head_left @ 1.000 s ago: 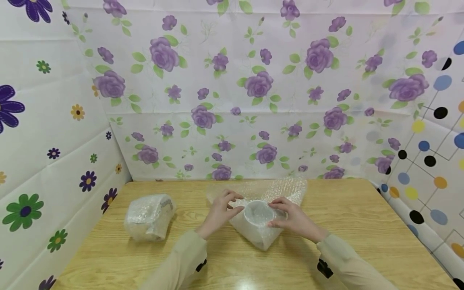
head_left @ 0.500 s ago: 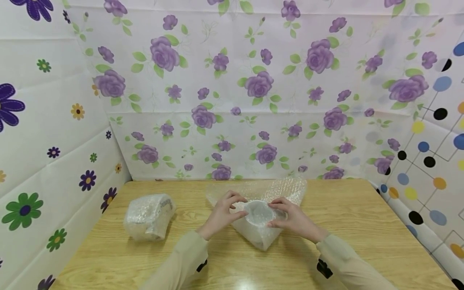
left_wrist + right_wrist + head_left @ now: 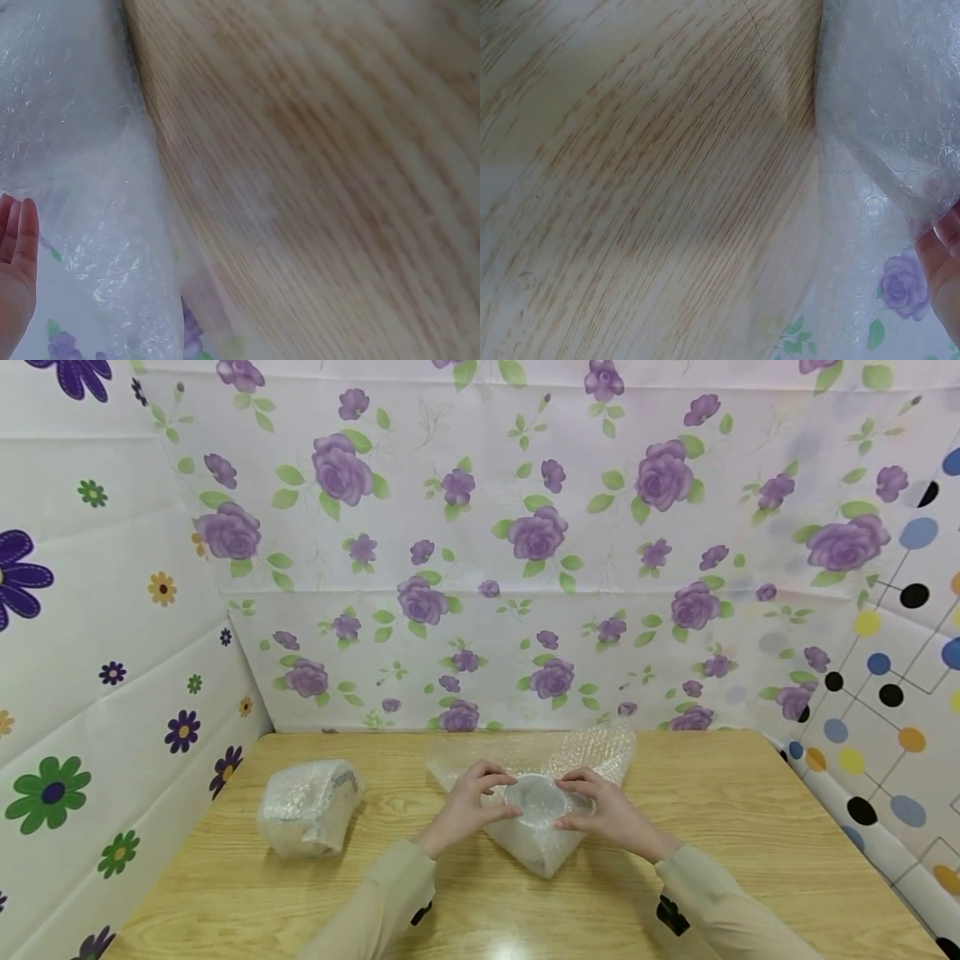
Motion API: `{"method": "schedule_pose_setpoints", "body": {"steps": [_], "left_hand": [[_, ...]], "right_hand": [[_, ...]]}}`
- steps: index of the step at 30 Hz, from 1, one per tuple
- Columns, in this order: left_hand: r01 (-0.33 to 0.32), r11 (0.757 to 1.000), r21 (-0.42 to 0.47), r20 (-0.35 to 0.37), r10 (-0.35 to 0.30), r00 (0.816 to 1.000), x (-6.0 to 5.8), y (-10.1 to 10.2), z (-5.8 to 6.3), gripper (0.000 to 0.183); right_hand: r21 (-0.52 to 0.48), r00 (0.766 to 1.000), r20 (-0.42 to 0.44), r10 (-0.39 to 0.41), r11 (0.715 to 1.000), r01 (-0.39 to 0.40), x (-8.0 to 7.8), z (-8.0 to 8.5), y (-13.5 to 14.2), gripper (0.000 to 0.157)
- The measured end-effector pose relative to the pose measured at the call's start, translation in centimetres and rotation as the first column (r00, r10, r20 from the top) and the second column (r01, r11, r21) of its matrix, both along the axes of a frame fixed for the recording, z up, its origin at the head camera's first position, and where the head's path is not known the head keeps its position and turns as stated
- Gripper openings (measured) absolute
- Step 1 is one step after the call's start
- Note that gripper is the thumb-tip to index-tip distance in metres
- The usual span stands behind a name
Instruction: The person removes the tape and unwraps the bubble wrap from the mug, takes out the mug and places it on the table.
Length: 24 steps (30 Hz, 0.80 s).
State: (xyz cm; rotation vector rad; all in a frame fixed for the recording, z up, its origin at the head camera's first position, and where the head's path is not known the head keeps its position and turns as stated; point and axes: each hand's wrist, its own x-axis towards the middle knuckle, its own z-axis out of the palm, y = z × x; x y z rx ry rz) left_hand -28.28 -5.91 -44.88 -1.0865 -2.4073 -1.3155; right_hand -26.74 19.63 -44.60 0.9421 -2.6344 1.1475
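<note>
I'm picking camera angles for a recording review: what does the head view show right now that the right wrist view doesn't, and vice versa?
Only the head view: the left hand, the separate wrapped bundle, the open top of the white round container, and the dotted cloth on the right.

Only the right wrist view: a thin dark line on the tabletop, and a true close-up of the bubble wrap.

Both: the right hand, that wrap, the tabletop, and the purple-flowered cloth.
</note>
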Motion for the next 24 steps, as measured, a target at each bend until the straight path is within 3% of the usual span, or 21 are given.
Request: {"method": "schedule_pose_setpoints", "body": {"steps": [11,14,21,24], "left_hand": [[0.015,1.0,0.024,0.038,-0.015,0.999,-0.1,0.0,-0.4,0.039],[0.021,1.0,0.02,0.041,-0.022,0.999,-0.1,0.0,-0.4,0.04],[0.014,1.0,0.013,0.078,-0.015,0.997,-0.1,-0.1,-0.3,0.04],[0.022,0.999,0.026,0.088,-0.024,0.996,-0.1,-0.1,-0.2,0.039]], "right_hand": [[0.004,1.0,0.0,0.007,1.0,-0.007,0.0,0.2,0.0,0.066],[0.019,0.999,0.024,0.028,0.999,-0.028,-0.2,0.5,0.1,0.066],[-0.01,0.981,0.188,0.041,0.999,-0.04,-1.1,1.4,0.3,0.054],[-0.002,0.982,0.183,0.048,0.999,-0.048,-1.3,1.7,0.2,0.053]]}}
